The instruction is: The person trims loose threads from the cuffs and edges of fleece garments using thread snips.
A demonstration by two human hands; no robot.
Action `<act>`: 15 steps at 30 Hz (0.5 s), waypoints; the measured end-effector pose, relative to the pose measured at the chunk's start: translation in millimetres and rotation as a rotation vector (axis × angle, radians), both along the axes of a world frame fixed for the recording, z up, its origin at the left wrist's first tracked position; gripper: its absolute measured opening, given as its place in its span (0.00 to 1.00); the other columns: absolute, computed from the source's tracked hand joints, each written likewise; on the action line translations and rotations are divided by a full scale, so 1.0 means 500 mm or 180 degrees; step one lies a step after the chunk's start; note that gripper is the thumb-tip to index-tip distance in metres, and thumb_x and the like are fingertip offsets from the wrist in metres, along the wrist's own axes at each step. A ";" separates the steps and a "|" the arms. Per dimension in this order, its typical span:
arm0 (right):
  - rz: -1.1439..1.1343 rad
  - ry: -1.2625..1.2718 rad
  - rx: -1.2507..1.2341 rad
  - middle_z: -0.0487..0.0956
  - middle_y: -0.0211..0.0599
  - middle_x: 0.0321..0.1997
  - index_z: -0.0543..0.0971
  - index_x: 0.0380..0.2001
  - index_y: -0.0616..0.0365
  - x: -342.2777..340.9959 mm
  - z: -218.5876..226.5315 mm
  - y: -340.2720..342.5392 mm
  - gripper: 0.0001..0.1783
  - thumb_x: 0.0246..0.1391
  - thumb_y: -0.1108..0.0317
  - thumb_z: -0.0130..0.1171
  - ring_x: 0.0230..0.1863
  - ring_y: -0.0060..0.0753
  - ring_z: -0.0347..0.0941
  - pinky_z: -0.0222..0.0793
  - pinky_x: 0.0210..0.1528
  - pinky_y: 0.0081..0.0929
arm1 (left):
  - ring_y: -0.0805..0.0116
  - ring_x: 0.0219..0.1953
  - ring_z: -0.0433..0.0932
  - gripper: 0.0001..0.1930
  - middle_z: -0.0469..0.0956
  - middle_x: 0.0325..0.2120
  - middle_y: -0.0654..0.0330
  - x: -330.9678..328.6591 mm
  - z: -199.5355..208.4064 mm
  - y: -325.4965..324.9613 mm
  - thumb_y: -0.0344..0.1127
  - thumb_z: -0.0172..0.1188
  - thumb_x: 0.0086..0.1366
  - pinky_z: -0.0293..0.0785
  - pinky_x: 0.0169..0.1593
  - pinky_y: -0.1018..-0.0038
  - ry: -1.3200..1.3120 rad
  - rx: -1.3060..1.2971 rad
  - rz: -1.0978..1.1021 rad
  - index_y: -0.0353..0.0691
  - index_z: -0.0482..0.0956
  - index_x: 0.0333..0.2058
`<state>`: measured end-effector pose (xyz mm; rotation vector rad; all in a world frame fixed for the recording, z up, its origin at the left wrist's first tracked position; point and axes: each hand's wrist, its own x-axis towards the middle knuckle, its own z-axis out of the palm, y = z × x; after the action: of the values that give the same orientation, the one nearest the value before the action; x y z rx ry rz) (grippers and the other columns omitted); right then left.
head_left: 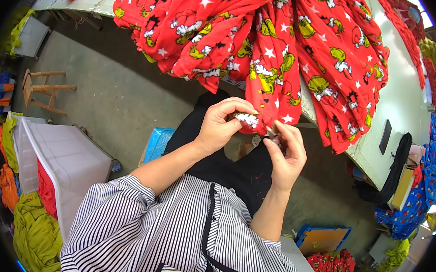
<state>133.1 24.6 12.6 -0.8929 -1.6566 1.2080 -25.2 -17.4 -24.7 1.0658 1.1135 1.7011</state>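
Observation:
A large piece of red plush fabric [269, 58], printed with green characters and white stars, hangs in folds over the table's edge toward my lap. My left hand [221, 123] pinches its lower end between thumb and fingers, turning up a bit of the edge. Close beside it, my right hand [288, 153] is closed with thumb and fingertips at the same edge. Something small, dark and partly shiny shows between the right fingers, mostly hidden, and I cannot make out what it is.
A pale green table [396, 113] runs ahead and to the right, with a dark phone-like slab [385, 136] on it. At left stand a white bin [69, 163], olive cloth [37, 229] and a wooden stool [44, 91]. A blue-edged crate [322, 239] lies at lower right.

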 end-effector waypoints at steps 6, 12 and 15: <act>-0.0073 -0.0065 0.0306 0.69 0.25 0.25 0.78 0.32 0.62 -0.039 0.021 -0.001 0.17 0.33 0.81 0.65 0.21 0.13 0.59 0.53 0.20 0.12 | 0.70 0.39 0.73 0.15 0.75 0.33 0.57 0.011 0.008 0.001 0.15 0.46 0.44 0.68 0.46 0.76 -0.0262 -0.0031 0.0076 0.32 0.76 0.31; -0.0076 0.0783 -0.0346 0.69 0.30 0.28 0.75 0.25 0.64 -0.056 -0.002 -0.006 0.03 0.44 0.81 0.58 0.24 0.13 0.62 0.54 0.22 0.10 | 0.73 0.41 0.72 0.15 0.73 0.36 0.59 0.008 -0.001 -0.005 0.13 0.45 0.48 0.68 0.44 0.79 -0.0776 -0.0061 -0.0044 0.32 0.75 0.34; -0.0148 0.1051 -0.0750 0.70 0.28 0.29 0.76 0.26 0.64 -0.029 0.007 -0.003 0.03 0.44 0.80 0.58 0.22 0.12 0.59 0.51 0.20 0.11 | 0.74 0.41 0.71 0.16 0.72 0.37 0.60 0.002 0.005 -0.006 0.13 0.45 0.48 0.68 0.45 0.79 -0.1011 -0.0275 -0.0130 0.32 0.75 0.34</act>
<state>118.5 23.2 16.3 -0.8165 -1.2431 1.4526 -24.1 -20.6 -22.1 0.7283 0.9447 1.7023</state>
